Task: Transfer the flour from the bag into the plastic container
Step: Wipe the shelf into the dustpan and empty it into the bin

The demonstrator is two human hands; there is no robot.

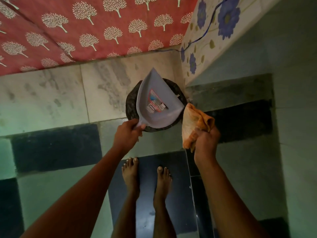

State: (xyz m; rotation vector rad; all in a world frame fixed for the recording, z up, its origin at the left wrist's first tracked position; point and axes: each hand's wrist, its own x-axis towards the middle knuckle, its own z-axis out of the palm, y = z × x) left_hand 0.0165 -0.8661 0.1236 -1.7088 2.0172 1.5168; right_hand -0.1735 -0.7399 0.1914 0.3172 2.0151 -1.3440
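Observation:
My left hand (127, 132) grips the handle of a lilac plastic dustpan (157, 102) that carries a red and white label. The pan is tilted over a round bin lined with a black bag (131, 103) that stands on the floor in the corner. My right hand (206, 138) is closed on a crumpled orange cloth (192, 124), held just right of the dustpan's edge. No flour bag or plastic container shows in the head view. What lies inside the bin is hidden by the dustpan.
A red curtain with white tree prints (89, 28) hangs behind the bin. A floral tiled wall (207, 36) and a plain wall close the right side. My bare feet (145, 176) stand on dark and pale floor tiles (56, 148).

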